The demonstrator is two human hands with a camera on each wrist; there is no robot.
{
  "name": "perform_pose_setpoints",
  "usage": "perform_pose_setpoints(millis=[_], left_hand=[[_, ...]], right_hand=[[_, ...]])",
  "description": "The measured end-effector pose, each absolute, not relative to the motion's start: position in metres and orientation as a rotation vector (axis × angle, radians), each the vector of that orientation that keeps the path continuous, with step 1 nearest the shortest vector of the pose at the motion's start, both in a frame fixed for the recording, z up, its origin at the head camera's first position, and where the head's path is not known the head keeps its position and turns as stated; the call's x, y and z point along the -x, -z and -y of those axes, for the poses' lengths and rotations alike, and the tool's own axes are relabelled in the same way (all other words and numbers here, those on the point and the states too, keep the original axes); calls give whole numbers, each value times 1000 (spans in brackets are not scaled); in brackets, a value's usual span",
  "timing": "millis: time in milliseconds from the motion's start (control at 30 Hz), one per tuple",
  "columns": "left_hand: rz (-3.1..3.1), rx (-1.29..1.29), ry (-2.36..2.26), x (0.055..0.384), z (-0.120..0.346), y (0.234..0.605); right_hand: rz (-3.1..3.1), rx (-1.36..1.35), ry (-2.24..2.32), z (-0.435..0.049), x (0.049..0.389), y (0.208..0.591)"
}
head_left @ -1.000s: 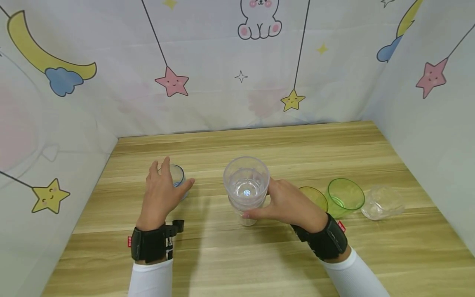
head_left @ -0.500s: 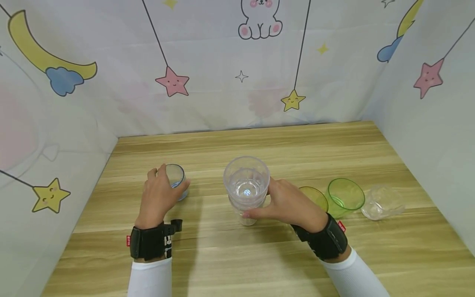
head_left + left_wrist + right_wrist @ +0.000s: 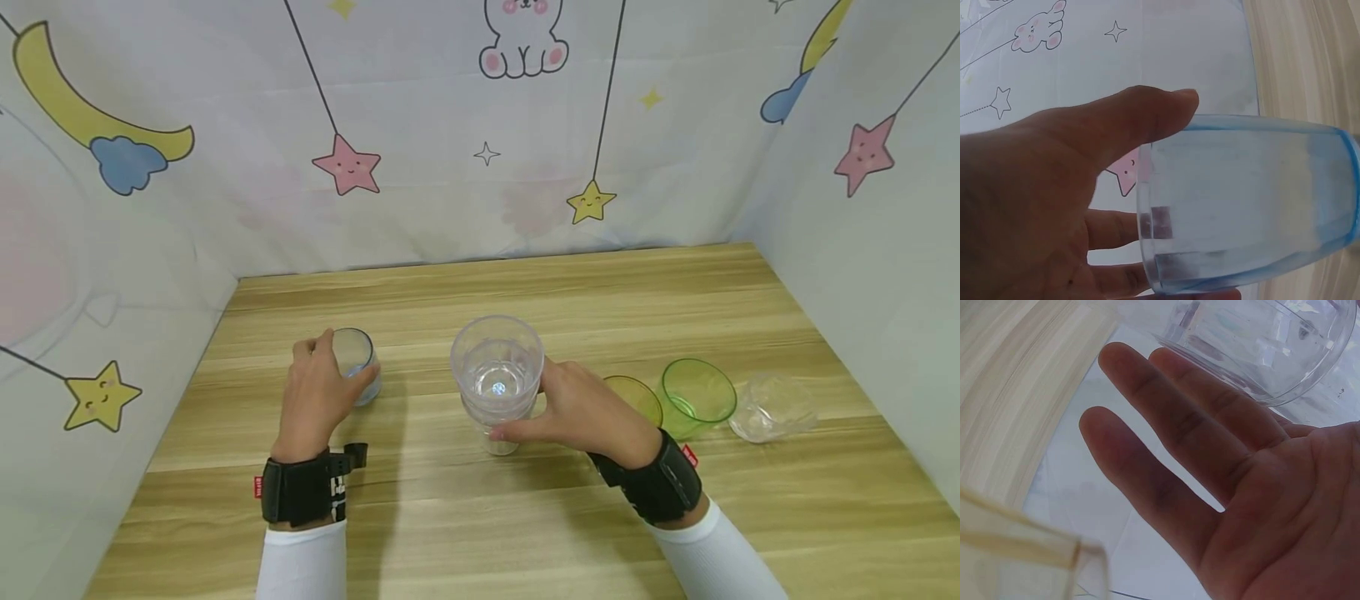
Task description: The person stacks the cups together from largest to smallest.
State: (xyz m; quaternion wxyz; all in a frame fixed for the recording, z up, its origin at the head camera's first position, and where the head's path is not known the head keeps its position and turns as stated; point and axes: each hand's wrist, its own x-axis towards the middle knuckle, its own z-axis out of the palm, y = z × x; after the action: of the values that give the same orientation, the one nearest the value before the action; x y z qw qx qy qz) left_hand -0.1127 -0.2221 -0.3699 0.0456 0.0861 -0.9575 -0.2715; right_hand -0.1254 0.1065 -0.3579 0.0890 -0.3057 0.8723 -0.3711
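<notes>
My left hand [image 3: 313, 396] grips a light-blue transparent cup [image 3: 363, 385] near its rim. In the left wrist view the thumb lies along one side of the blue cup [image 3: 1247, 194], and fingers reach round the opposite side. Near the table's middle, my right hand [image 3: 596, 414] holds a clear cup [image 3: 498, 358], thumb in front and other fingers behind it. Further rings show below this cup's wide rim, above a narrower round foot. In the right wrist view several fingers extend beside the clear cup [image 3: 1272, 350], with the palm facing the camera.
Right of the right hand stand a yellow cup [image 3: 636, 395], partly hidden by the hand, and a green cup [image 3: 697, 392]. Beside them a clear cup [image 3: 772, 408] lies on its side. Printed cloth walls [image 3: 420, 225] border the wooden table [image 3: 450, 533] at the back and sides.
My left hand has lowered slightly and closed from spread fingers onto the blue cup, which has shifted a little. The right hand and its clear cup look unmoved.
</notes>
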Motion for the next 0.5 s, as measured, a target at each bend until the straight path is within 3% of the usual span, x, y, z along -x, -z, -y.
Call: perform_pose_setpoints(millis=[500], left_hand=[[2762, -267, 771, 105, 212, 357]], right_hand=[[-2589, 913, 1109, -106, 125, 358]])
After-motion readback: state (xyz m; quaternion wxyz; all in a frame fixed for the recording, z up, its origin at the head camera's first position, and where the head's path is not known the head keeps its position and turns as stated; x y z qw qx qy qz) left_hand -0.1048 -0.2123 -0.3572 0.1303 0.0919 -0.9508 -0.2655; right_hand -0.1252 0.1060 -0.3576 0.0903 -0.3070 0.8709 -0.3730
